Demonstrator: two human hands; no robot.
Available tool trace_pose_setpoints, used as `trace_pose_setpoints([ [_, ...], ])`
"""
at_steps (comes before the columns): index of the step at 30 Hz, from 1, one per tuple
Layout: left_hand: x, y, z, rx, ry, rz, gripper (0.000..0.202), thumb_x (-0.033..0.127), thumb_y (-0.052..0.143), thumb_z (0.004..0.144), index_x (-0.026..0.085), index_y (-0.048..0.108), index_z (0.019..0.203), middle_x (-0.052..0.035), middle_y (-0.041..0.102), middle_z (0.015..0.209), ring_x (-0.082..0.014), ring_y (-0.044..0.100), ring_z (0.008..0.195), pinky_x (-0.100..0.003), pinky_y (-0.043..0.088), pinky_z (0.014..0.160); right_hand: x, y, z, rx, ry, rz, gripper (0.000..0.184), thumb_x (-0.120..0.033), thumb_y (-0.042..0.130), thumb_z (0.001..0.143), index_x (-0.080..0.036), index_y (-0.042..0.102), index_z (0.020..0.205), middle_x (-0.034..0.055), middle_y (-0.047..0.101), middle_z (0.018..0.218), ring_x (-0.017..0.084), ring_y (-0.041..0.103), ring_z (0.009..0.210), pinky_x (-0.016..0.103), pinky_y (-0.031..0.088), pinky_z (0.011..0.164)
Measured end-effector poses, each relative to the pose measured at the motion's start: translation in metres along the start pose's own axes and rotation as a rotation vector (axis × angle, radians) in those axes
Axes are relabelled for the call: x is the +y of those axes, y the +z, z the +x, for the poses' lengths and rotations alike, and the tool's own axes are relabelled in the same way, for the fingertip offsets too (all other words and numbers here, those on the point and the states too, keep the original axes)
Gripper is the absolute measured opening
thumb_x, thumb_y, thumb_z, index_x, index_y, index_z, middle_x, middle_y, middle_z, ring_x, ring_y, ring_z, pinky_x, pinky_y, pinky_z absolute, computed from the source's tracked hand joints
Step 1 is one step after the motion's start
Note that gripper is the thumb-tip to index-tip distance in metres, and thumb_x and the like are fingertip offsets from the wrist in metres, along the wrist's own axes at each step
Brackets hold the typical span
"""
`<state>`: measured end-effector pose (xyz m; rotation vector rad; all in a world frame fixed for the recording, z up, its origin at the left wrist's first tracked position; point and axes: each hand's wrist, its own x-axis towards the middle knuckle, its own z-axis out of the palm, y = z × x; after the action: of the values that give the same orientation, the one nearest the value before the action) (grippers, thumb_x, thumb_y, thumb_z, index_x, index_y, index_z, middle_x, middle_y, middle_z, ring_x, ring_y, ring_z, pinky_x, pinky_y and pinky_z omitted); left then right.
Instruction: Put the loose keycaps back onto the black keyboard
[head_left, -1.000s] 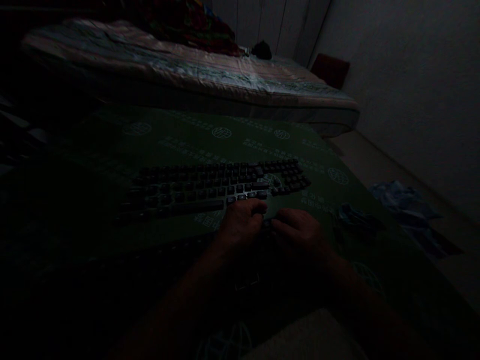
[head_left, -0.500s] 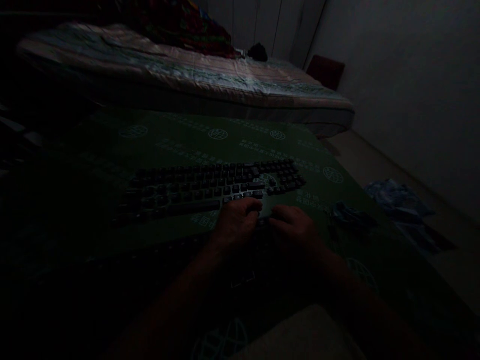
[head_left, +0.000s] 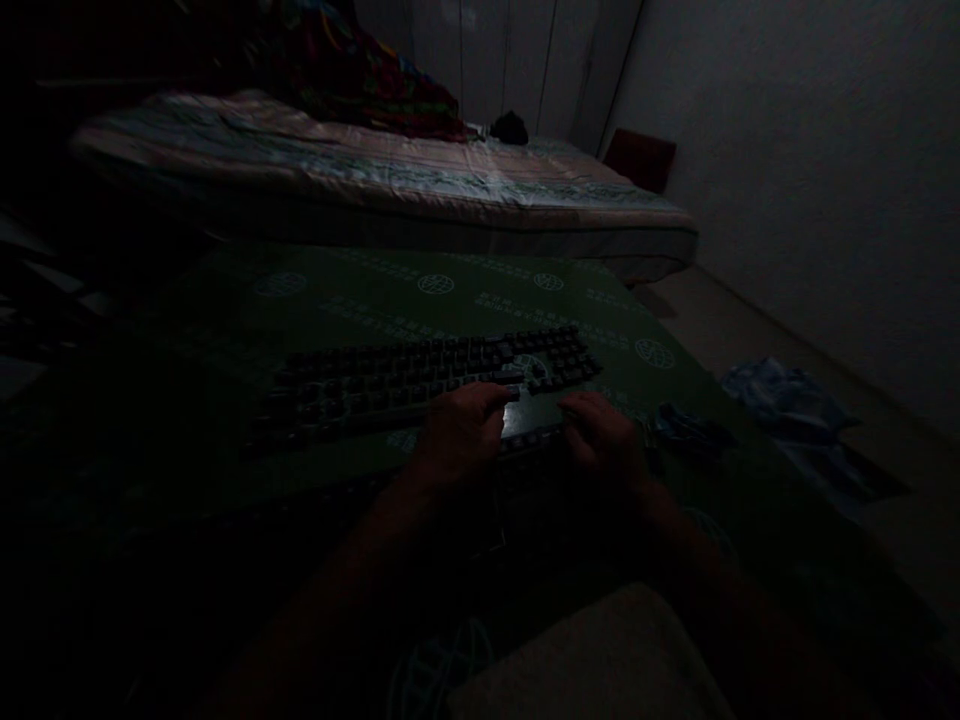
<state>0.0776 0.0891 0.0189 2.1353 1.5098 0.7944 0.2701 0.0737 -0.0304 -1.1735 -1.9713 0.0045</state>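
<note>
Dark keycaps (head_left: 390, 375) lie in keyboard-like rows on a green printed table cover (head_left: 360, 290). My left hand (head_left: 461, 430) is at the right part of the lower rows, thumb and forefinger closed on a dark keycap (head_left: 512, 394). To its right, my right hand (head_left: 604, 435) hovers with its fingers drawn together; anything between them is too dark to make out. Below both hands a dark keyboard (head_left: 529, 470) lies closer to me, mostly lost in shadow and partly covered by my forearms.
Crumpled dark cloth (head_left: 686, 430) lies right of my right hand. Bluish fabric (head_left: 787, 395) is on the floor past the table's right edge. A bed (head_left: 420, 185) with bedding stands beyond the table, beside a pale wall (head_left: 765, 150). A light, padded-looking shape (head_left: 600, 660) is at the bottom.
My hands were close together above the near keyboard's edge; now they are farther apart. The left has shifted slightly up and left to the keycaps, the right slightly to the right.
</note>
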Motion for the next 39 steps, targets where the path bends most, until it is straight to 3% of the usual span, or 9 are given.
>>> trace_pose_setpoints([
  [4, 0.001, -0.008, 0.0, -0.292, 0.125, 0.308, 0.026, 0.016, 0.049, 0.077, 0.018, 0.066, 0.097, -0.0081, 0.069, 0.1, -0.0227, 0.063, 0.094, -0.033, 0.049, 0.083, 0.006, -0.001, 0.001, -0.026, 0.099, 0.019, 0.025, -0.01, 0.045, 0.077, -0.019, 0.063, 0.093, 0.0071, 0.066, 0.086, 0.019, 0.061, 0.081, 0.031, 0.048, 0.071],
  [7, 0.005, -0.008, -0.01, -0.373, 0.246, 0.398, 0.029, 0.024, 0.052, 0.079, 0.018, 0.061, 0.106, -0.0099, 0.065, 0.108, -0.0246, 0.059, 0.102, -0.036, 0.047, 0.086, 0.007, -0.001, 0.001, -0.065, 0.146, 0.023, 0.023, -0.011, 0.046, 0.077, -0.017, 0.064, 0.089, 0.0073, 0.065, 0.083, 0.019, 0.061, 0.079, 0.03, 0.047, 0.069],
  [10, 0.008, -0.005, -0.023, -0.367, 0.329, 0.429, 0.039, 0.03, 0.056, 0.079, 0.018, 0.055, 0.116, -0.0131, 0.056, 0.125, -0.0275, 0.052, 0.113, -0.041, 0.044, 0.091, 0.008, -0.001, 0.001, -0.114, 0.171, -0.003, 0.022, -0.01, 0.046, 0.076, -0.016, 0.064, 0.087, 0.0083, 0.065, 0.083, 0.02, 0.06, 0.079, 0.03, 0.046, 0.07],
  [14, 0.008, 0.003, -0.033, -0.355, 0.31, 0.533, 0.052, 0.037, 0.056, 0.081, 0.015, 0.047, 0.127, -0.0182, 0.042, 0.139, -0.0328, 0.037, 0.128, -0.049, 0.036, 0.099, 0.006, -0.002, 0.003, -0.219, 0.174, -0.086, 0.022, -0.009, 0.046, 0.076, -0.016, 0.065, 0.087, 0.0081, 0.063, 0.083, 0.018, 0.058, 0.076, 0.028, 0.044, 0.066],
  [22, -0.009, 0.013, -0.034, -0.342, 0.315, 0.599, 0.055, 0.047, 0.05, 0.083, 0.023, 0.043, 0.132, -0.0141, 0.038, 0.144, -0.0337, 0.033, 0.131, -0.05, 0.033, 0.1, 0.002, 0.0, 0.005, -0.301, 0.19, -0.204, 0.023, -0.011, 0.046, 0.078, -0.016, 0.064, 0.092, 0.0077, 0.063, 0.089, 0.017, 0.058, 0.079, 0.026, 0.041, 0.068],
  [26, -0.013, 0.014, -0.036, -0.295, 0.296, 0.584, 0.06, 0.045, 0.052, 0.083, 0.019, 0.038, 0.135, -0.0162, 0.035, 0.145, -0.0331, 0.031, 0.132, -0.049, 0.033, 0.101, 0.001, -0.002, 0.006, -0.339, 0.199, -0.22, 0.022, -0.012, 0.046, 0.08, -0.017, 0.064, 0.092, 0.0079, 0.063, 0.093, 0.017, 0.058, 0.08, 0.026, 0.04, 0.068],
  [30, -0.012, 0.014, -0.038, -0.253, 0.314, 0.575, 0.055, 0.045, 0.051, 0.084, 0.019, 0.044, 0.132, -0.0162, 0.038, 0.143, -0.0347, 0.031, 0.132, -0.05, 0.033, 0.101, 0.001, -0.002, 0.007, -0.369, 0.199, -0.251, 0.021, -0.014, 0.047, 0.082, -0.017, 0.064, 0.093, 0.008, 0.063, 0.094, 0.018, 0.057, 0.08, 0.027, 0.039, 0.067],
  [39, -0.012, 0.013, -0.035, -0.31, 0.335, 0.626, 0.056, 0.049, 0.05, 0.083, 0.023, 0.045, 0.132, -0.0156, 0.036, 0.144, -0.036, 0.03, 0.132, -0.052, 0.033, 0.099, 0.0, -0.003, 0.007, -0.411, 0.187, -0.266, 0.022, -0.015, 0.045, 0.084, -0.018, 0.064, 0.095, 0.0082, 0.062, 0.094, 0.018, 0.055, 0.079, 0.028, 0.037, 0.066],
])
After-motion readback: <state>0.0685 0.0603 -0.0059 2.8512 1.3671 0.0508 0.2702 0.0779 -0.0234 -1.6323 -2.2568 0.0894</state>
